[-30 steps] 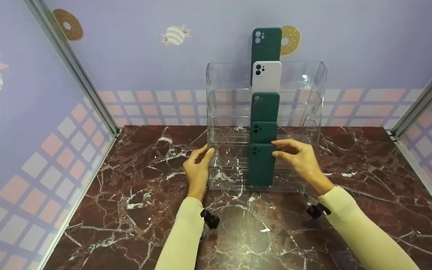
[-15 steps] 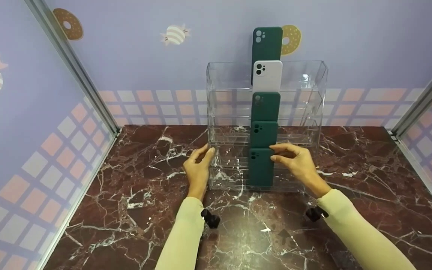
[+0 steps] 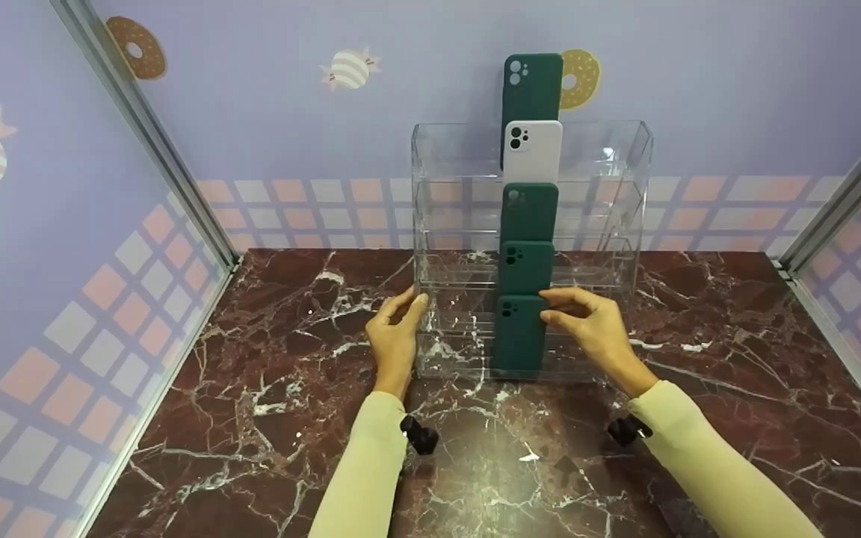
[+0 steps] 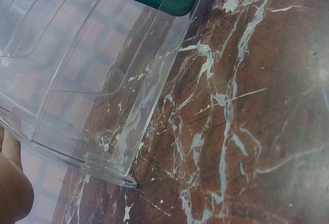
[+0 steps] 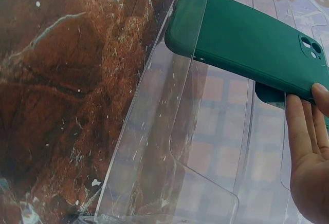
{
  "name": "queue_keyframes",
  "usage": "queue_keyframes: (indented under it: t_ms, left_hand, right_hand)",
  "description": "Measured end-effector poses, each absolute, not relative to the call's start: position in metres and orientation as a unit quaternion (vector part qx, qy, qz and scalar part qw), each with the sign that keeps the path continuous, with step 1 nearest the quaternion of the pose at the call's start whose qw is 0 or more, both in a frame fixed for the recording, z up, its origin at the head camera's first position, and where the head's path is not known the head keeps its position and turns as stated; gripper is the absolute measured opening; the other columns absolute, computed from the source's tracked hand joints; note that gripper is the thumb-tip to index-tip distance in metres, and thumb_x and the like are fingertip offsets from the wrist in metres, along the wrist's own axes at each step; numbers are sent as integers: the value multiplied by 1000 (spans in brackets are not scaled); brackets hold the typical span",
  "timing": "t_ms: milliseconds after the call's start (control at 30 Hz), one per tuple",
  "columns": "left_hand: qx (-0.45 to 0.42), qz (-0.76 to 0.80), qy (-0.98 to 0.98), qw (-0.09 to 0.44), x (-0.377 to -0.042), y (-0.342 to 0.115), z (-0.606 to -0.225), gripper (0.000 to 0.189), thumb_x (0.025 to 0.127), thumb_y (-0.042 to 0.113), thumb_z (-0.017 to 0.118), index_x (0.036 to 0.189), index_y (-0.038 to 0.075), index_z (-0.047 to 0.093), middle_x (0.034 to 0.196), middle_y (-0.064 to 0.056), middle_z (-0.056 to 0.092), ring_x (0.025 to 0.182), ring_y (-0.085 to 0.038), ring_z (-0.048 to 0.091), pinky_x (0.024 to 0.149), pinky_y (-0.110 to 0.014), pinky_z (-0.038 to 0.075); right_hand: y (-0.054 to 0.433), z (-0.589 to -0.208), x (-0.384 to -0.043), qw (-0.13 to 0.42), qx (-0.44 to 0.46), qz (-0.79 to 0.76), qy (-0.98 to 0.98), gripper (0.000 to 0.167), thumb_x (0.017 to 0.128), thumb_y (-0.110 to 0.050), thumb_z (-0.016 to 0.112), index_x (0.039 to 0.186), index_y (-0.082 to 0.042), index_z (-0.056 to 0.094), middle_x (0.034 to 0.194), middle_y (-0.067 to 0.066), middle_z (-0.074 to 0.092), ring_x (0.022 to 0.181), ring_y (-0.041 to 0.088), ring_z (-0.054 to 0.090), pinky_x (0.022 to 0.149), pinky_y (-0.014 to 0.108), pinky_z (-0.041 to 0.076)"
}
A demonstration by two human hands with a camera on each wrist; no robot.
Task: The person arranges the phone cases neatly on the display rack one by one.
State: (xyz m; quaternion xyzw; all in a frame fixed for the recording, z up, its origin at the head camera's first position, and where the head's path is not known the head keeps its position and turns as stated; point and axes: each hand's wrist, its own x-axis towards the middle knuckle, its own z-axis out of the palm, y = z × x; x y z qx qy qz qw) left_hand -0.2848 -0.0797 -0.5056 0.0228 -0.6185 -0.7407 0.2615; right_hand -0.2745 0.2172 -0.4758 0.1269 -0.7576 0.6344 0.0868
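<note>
My right hand (image 3: 595, 321) pinches the upper right edge of the front green phone case (image 3: 520, 340) between thumb and fingers. This case stands upright in the lowest front tier of a clear acrylic display rack (image 3: 451, 153). In the right wrist view, the case's lower end (image 5: 187, 23) sits behind the tier's clear front lip, and the fingers (image 5: 298, 126) lie along its side. My left hand (image 3: 394, 336) rests against the rack's left side wall, thumb and fingers fairly straight. The left wrist view shows only part of that hand (image 4: 14, 188), outside the wall.
Behind the front case, more cases rise in a column: two green ones (image 3: 526, 267), a white one (image 3: 534, 153) and a tall green one (image 3: 534, 86) at the back. The rack stands on a dark red marbled table (image 3: 288, 448) before a patterned wall (image 3: 266, 112).
The front green case has slid down in the lowest tier, my right hand lowering with it. Its lower end then shifted slightly left. My left hand stays at the rack's side.
</note>
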Motion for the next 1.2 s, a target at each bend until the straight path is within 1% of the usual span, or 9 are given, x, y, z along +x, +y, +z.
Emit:
queue_keyframes:
  t_ms: [133,200,333,467,633,833,1000,1100,1200]
  left_hand:
    - [30,-737,-622,263,-286,-80,-505,26,92,6,84,116,-4,80,102,-9,76,89,-14,71,80,-23,56]
    - [32,-735,-623,265,-286,-80,-505,27,92,6,84,116,-3,80,101,-9,76,89,-14,71,80,-23,56]
    - [36,-734,-624,267,-286,-79,-506,27,91,6,85,116,-4,80,101,-10,75,88,-14,70,79,-22,55]
    - [41,-733,-625,266,-285,-79,-506,27,91,7,85,116,-4,80,103,-13,76,89,-13,71,80,-22,56]
    - [32,-730,-634,253,-283,-79,-505,29,92,9,85,118,-2,80,106,-12,77,92,-15,72,82,-24,57]
    - [23,-722,-654,225,-281,-82,-503,31,94,13,84,121,0,79,111,-12,78,98,-18,74,87,-26,58]
    - [11,-698,-684,211,-277,-89,-498,31,95,17,83,123,2,79,109,-11,79,97,-20,75,85,-26,58]
    - [2,-649,-730,212,-274,-97,-494,31,98,24,80,124,6,79,110,-7,79,98,-18,74,85,-27,57]
    - [-20,-585,-779,226,-271,-106,-488,31,103,30,74,124,9,80,114,-3,79,99,-19,73,88,-33,57]
  right_hand:
    - [216,-477,-275,90,129,635,-757,32,91,5,81,123,4,76,109,23,71,92,18,75,81,33,62]
    - [216,-477,-275,98,132,628,-760,32,91,5,82,122,3,77,110,22,69,95,19,74,81,30,62]
    - [215,-477,-274,112,132,614,-770,32,90,2,83,122,1,78,110,21,67,96,19,72,80,27,61]
    - [215,-478,-272,112,128,614,-771,33,90,2,83,123,2,77,110,22,67,95,19,72,79,27,61]
    - [218,-479,-270,128,124,601,-779,36,89,2,84,124,1,77,110,20,68,93,15,71,78,25,61]
    - [224,-474,-263,157,135,581,-787,38,91,0,84,128,-1,75,111,19,73,93,15,70,81,21,58]
    - [227,-453,-249,197,152,554,-795,33,93,5,79,125,5,74,108,23,73,91,14,69,71,17,54]
    - [229,-438,-243,234,168,536,-793,30,92,11,77,121,10,73,104,26,72,87,14,68,72,16,54]
    - [239,-431,-243,266,179,512,-797,29,92,11,76,120,9,74,105,22,73,86,10,67,75,15,53]
